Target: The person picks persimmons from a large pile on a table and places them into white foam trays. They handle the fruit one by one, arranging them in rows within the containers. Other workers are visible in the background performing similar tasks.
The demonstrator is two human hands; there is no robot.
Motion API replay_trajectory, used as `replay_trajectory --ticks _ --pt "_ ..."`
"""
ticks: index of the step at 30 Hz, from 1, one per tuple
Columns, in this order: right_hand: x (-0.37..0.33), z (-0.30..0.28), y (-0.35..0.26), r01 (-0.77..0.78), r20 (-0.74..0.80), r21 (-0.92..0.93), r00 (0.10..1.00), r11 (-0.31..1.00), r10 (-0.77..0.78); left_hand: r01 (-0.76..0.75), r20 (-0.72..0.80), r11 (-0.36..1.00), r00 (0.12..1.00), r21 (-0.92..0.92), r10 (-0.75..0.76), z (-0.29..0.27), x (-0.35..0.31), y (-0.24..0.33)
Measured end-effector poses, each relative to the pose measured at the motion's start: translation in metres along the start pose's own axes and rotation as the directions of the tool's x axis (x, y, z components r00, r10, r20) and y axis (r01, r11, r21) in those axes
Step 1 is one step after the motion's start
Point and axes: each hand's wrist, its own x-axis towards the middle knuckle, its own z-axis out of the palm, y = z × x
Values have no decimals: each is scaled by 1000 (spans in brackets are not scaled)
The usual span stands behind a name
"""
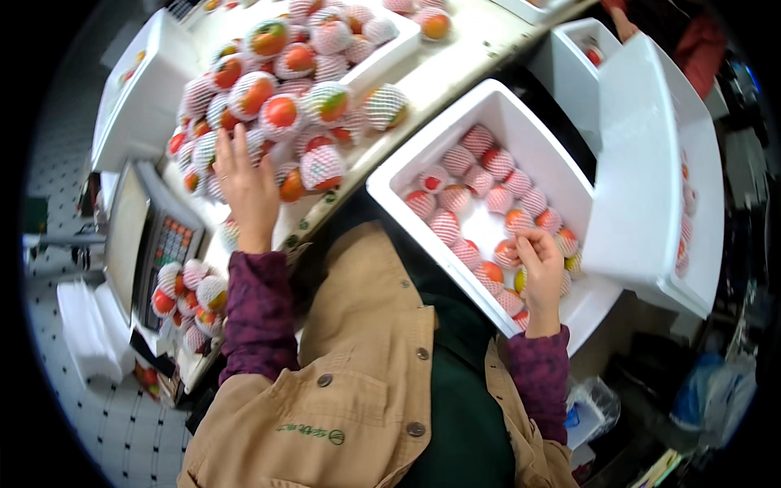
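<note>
Tan cloth of a jacket [362, 333] lies nearest, with four dark buttons showing and purple patterned sleeves [260, 317] at both wrists. From the left sleeve the forearm runs forward, and the left hand [246, 191] is back side up over the near side of a fruit pile [281, 114], released, its fingers straight and slightly parted. The right hand [537, 260] bends inward above a white box [533, 137], thumb and fingertips drawn together beside a fruit; whether they grasp it, I cannot tell.

Every fruit is red, orange or greenish and mostly wrapped in netting. Roughly twenty-two lie in the box, around a bare patch of its floor. More than thirty are heaped on the table [455, 65], too overlapped to count exactly. About eight sit in a bunch [191, 301] beside one scale [150, 236]. One more white box [630, 163] stands tilted just right of the first.
</note>
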Motion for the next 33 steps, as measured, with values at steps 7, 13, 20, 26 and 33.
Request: replay_trajectory --ticks 7,13,20,26,33 --pt "45 3 22 232 266 -587 960 776 -85 2 -31 996 1000 -91 -5 17 1 1" --pt "61 55 61 346 446 -810 888 474 113 40 55 994 998 -104 -35 5 4 1" --pt "68 55 87 228 352 -780 930 583 107 -23 -92 987 996 -158 9 -14 14 39" --pt "65 55 76 257 364 -820 924 511 119 -214 -68 820 975 -531 211 -12 6 110" --pt "75 46 87 262 367 -514 928 817 -66 84 343 584 872 -807 348 -13 -9 165"
